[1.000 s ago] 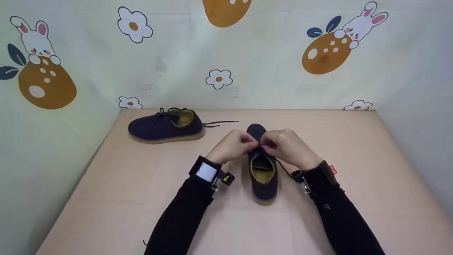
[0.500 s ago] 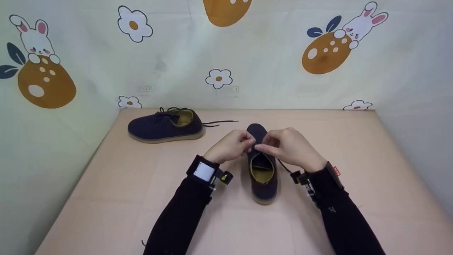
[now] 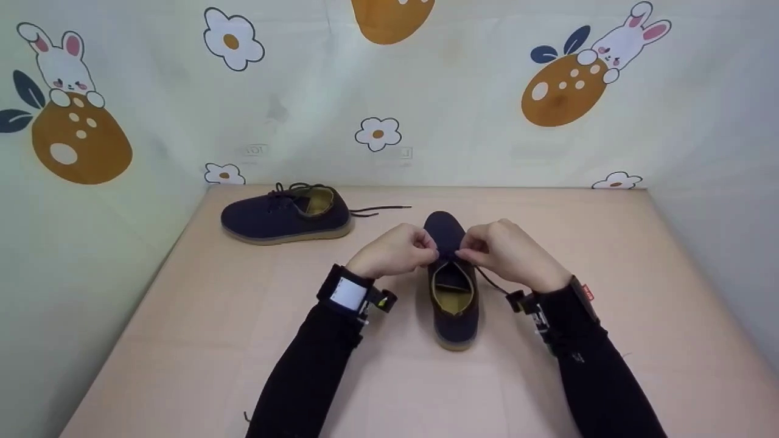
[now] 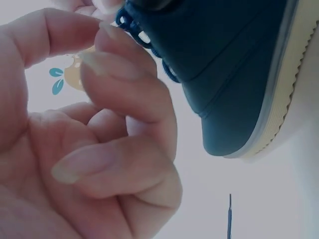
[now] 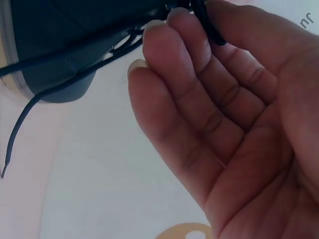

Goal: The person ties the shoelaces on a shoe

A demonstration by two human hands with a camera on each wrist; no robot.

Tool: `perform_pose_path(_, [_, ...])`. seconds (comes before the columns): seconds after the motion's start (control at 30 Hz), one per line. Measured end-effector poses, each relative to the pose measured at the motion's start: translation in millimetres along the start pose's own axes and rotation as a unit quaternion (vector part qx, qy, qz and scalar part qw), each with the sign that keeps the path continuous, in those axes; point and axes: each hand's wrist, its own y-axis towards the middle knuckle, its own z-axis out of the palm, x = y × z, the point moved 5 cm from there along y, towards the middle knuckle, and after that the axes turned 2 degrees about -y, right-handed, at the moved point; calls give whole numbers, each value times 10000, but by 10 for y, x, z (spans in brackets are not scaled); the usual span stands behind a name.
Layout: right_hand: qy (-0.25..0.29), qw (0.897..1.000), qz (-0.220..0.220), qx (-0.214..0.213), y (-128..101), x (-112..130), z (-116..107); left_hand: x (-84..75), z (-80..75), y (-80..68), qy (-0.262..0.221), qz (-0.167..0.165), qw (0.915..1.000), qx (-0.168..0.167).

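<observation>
A navy lace-up shoe [image 3: 455, 331] with a tan sole stands upright on the table, toe away from me, its yellowish lining showing. Over its lacing my two hands meet from either side. My left hand [image 3: 394, 250] pinches with thumb and forefinger at the left of the knot; its fingertips hide most of that lace. From the right, my right hand [image 3: 516, 255] holds a dark shoelace [image 5: 207, 24] loop between thumb and forefinger, seen in the right wrist view. Its other fingers are bent beside the shoe. Loose lace runs from the shoe's right side towards my right wrist.
A second navy shoe [image 3: 283, 219] stands at the back left, toe to the left, its laces trailing right across the table [image 3: 201, 304]. A pale patterned curtain [image 3: 456, 91] rises behind the table. Camera straps circle both wrists.
My right hand drew its fingers in over the lacing, then moved back to the right, so the knot shows between the hands. My left hand stays almost in place. The shoes have not moved.
</observation>
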Motion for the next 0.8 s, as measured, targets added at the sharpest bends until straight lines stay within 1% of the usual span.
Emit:
perform_pose_path(0.17, [10,9987,427,275,-47,-121,-35,16,-38,-11,-229,-36,9997,36])
perform_pose_path(0.27, [75,9960,701,557,-80,-186,-37,17,-39,-15,-247,-58,9997,59])
perform_pose_path(0.4, [69,9924,887,847,-123,-244,-37,15,-20,-12,-258,-73,9996,51])
perform_pose_path(0.53, [21,9905,895,1043,-144,-251,-19,19,18,9,-274,-12,9996,33])
perform_pose_path(0.67, [182,9897,849,1135,-132,-212,25,17,23,20,-271,125,9995,-61])
perform_pose_path(0.8, [226,9919,587,1100,-104,-146,53,19,5,28,-71,302,9994,-151])
